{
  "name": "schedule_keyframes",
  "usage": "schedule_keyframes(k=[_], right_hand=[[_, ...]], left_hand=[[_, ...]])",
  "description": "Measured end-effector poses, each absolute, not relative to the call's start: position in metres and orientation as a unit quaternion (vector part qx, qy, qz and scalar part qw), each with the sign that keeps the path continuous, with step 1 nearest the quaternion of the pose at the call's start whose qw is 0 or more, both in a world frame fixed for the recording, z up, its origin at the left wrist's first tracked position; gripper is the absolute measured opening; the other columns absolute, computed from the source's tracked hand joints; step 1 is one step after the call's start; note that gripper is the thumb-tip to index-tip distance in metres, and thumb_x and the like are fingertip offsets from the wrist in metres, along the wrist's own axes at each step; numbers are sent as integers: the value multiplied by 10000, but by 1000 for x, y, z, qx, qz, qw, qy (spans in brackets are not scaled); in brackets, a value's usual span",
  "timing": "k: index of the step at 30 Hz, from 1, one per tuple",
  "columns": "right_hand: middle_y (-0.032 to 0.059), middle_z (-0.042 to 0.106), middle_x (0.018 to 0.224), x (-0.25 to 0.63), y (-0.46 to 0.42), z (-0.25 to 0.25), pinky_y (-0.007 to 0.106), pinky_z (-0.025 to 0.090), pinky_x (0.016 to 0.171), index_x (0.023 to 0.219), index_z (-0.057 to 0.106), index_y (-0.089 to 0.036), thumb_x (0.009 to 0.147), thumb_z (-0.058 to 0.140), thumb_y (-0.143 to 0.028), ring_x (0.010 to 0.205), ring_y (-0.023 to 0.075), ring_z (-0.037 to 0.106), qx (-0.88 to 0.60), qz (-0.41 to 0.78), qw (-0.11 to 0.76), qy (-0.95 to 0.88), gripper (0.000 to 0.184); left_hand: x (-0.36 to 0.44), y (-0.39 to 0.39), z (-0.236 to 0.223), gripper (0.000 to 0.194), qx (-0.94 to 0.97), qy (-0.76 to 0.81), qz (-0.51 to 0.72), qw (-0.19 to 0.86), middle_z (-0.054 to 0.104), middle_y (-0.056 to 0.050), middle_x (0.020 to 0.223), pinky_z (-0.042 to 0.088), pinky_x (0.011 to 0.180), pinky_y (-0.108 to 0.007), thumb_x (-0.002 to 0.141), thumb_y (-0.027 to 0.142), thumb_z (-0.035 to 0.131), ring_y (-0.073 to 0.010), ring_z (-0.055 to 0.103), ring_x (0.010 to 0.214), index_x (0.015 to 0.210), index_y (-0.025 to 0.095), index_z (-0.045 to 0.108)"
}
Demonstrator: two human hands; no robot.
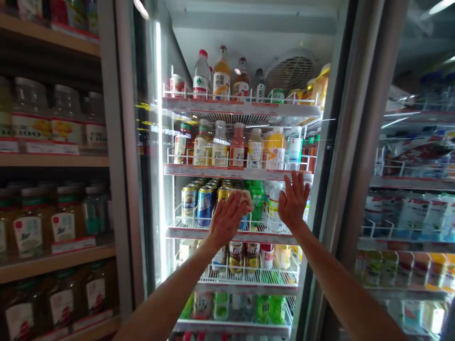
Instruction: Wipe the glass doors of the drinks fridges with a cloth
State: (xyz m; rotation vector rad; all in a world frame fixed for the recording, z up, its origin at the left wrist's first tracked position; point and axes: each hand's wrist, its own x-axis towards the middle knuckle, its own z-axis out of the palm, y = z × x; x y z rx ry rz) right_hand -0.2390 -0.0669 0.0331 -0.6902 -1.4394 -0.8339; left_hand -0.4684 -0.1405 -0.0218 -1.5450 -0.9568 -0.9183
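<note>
In the head view, my left hand [229, 215] presses a pale, crumpled cloth [246, 200] under its fingers, held up in front of the drinks cooler's can shelf. My right hand [294, 201] is raised to its right, fingers spread and palm forward, holding nothing. Streaks of reflected light show on the glass door [151, 123], and both hands appear to lie against that pane. Behind them are blue and gold beer cans [205, 206], a green bottle [256, 201] and clear bottles [275, 208]. My left palm partly covers the cans.
Wire-railed shelves [238, 170] inside the cooler carry bottles, with cans lower down. A bright light strip [159, 156] runs along the left side. Wooden shelves [57, 161] with jars stand at the left. Past the metal frame [359, 156] at right is another stocked cooler section.
</note>
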Motion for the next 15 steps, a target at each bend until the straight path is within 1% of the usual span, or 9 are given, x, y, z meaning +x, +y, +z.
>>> schedule_keyframes(k=[1,3,5,6,8,10,12,13,15], right_hand=[[90,305,1470,-233,-68,32,497,172,1105,1412,267,-218,881,363,-232,1386,227,205,-303,-365,616,-629,540],[93,301,1472,-219,-70,28,497,172,1106,1423,235,-226,888,361,-240,1384,224,211,-313,-367,611,-627,550],[94,289,1477,-207,-73,21,500,171,1106,1431,208,-235,891,364,-245,1384,227,213,-317,-367,615,-621,562],[95,287,1478,-203,-74,18,500,174,1106,1433,199,-238,891,367,-244,1383,228,215,-315,-366,617,-621,568],[93,288,1478,-201,-78,13,498,183,1104,1436,188,-243,891,367,-240,1381,228,223,-308,-360,617,-629,574],[90,286,1479,-201,-80,10,494,189,1105,1437,183,-247,891,360,-233,1380,224,224,-305,-351,621,-631,574],[89,282,1481,-199,-82,7,491,192,1106,1438,181,-247,890,357,-228,1381,221,220,-306,-343,624,-631,576],[90,281,1481,-196,-82,6,494,192,1106,1437,185,-246,889,360,-227,1382,223,219,-308,-341,624,-632,576],[94,287,1478,-186,-81,1,504,197,1102,1433,204,-244,887,370,-229,1381,229,220,-318,-337,621,-633,570]], left_hand=[[-472,-142,-16,539,-631,-403,-395,532,364,-96,1426,138,1136,-415,867,238,460,-194,225,1370,1386,218,319],[-493,-145,0,544,-544,-449,-468,532,320,-138,1442,134,1128,-449,883,238,421,-207,218,1373,1404,176,277],[-507,-145,14,561,-426,-504,-557,504,254,-192,1458,167,1104,-495,895,250,392,-244,169,1385,1414,110,232],[-503,-143,18,566,-397,-516,-577,493,238,-204,1461,182,1096,-504,896,251,388,-254,146,1389,1414,91,225],[-473,-134,14,547,-447,-500,-548,500,263,-177,1460,185,1104,-483,888,226,402,-242,140,1391,1405,115,263],[-426,-125,-3,510,-589,-430,-437,526,335,-95,1443,158,1129,-428,867,191,434,-202,175,1385,1371,200,350],[-391,-120,-24,492,-685,-370,-340,527,356,-38,1438,136,1142,-399,849,190,469,-182,186,1383,1333,245,405],[-386,-120,-32,496,-704,-358,-318,525,359,-32,1436,125,1146,-394,842,189,478,-176,190,1381,1330,249,408],[-403,-125,-40,527,-680,-378,-344,526,345,-56,1441,103,1148,-401,842,186,473,-173,201,1378,1356,236,367]])
